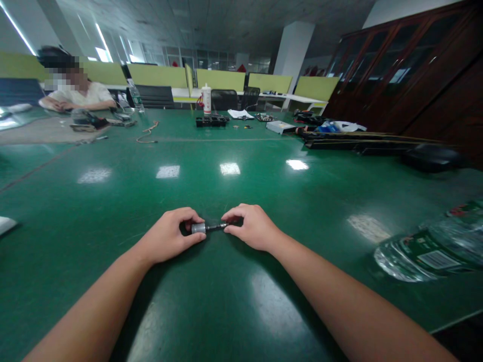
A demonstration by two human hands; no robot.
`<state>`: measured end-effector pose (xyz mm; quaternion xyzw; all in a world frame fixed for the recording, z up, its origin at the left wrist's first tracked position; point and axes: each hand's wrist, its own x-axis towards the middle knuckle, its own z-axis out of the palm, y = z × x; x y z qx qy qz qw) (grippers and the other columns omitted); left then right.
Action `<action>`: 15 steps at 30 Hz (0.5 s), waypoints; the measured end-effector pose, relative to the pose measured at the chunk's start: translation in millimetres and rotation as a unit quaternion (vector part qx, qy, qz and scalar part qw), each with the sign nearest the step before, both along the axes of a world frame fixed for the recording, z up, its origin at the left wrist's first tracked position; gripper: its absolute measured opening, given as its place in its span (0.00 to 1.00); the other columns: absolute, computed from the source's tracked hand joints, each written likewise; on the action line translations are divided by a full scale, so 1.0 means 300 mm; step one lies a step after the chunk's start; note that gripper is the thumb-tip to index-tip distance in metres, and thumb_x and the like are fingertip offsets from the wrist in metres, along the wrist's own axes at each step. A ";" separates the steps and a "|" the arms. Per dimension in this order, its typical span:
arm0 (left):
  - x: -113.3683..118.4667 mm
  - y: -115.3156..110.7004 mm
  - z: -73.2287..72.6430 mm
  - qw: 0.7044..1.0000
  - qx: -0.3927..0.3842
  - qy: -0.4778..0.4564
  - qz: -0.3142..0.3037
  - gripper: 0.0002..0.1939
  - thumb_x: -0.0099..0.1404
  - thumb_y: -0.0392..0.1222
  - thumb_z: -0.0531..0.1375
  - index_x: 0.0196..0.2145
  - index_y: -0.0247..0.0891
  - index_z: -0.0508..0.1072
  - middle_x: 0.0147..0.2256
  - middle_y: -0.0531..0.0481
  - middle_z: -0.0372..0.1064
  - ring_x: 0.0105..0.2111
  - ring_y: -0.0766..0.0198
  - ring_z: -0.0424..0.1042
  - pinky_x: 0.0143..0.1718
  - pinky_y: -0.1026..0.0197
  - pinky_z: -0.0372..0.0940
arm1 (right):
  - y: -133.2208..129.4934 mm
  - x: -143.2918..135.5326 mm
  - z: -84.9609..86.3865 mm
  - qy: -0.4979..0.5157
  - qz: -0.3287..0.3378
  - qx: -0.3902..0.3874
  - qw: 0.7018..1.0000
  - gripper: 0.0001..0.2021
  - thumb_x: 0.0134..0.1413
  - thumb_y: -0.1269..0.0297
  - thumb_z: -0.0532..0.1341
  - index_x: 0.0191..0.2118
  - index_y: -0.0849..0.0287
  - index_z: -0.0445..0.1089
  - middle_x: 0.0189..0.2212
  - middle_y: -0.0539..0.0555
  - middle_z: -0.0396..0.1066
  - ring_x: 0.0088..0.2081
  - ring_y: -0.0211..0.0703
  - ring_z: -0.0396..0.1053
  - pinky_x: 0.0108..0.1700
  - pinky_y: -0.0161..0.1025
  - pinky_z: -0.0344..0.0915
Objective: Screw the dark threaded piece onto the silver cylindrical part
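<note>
- Now, both hands at work: the left hand (168, 235) is closed thumb-and-fingers around a short grey metal cylinder (198, 229), the right hand (255, 229) pinching the far end of a thin dark shaft (215, 228) reaching out from it, the hands themselves apart.
- Slim hold on the right, that! Only fingertips on a narrow end; a sideways tug or a slick surface could let the shaft slip.
- Uneven pulling could tilt shaft against cylinder, and if they are separate pieces, bind or part them suddenly.
- And if the cylinder gets loose, its round wall and the smooth, glossy green bench (188, 291) beneath could set it rolling.
- Hard to read, though: fingers cover the cylinder's left end and the shaft's right tip, so whether this is one piece or two, I can't say. Nor whether it touches the bench or sits just above.
- Out right, a large clear plastic bottle with a green label (430, 254) is cut off by the frame, its print unreadable.
- Over left, a white object (5, 226) shows only a corner; no telling what it is.
- Farther back, a rounded black object (432, 157) blurs out, and the black slotted block (212, 121) is too small for detail.
</note>
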<state>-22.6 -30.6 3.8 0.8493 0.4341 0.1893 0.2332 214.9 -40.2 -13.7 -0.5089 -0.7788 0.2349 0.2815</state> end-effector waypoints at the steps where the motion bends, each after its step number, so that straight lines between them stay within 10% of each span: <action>1: 0.003 -0.002 0.001 1.000 0.000 -0.002 -0.004 0.12 0.60 0.47 0.63 0.38 0.38 0.75 0.34 0.50 0.72 0.34 0.60 0.71 0.37 0.59 0.65 | -0.003 -0.007 -0.002 0.013 0.010 -0.004 1.000 0.11 0.48 0.71 0.69 0.40 0.56 0.78 0.33 0.51 0.76 0.35 0.39 0.71 0.41 0.37 0.66; 15: 0.022 -0.010 0.008 0.999 -0.023 -0.035 -0.024 0.13 0.64 0.49 0.61 0.39 0.39 0.78 0.33 0.49 0.74 0.33 0.61 0.71 0.37 0.61 0.66 | -0.019 -0.036 -0.010 0.076 0.055 -0.016 0.995 0.13 0.49 0.72 0.67 0.43 0.56 0.77 0.34 0.51 0.77 0.35 0.37 0.75 0.41 0.35 0.68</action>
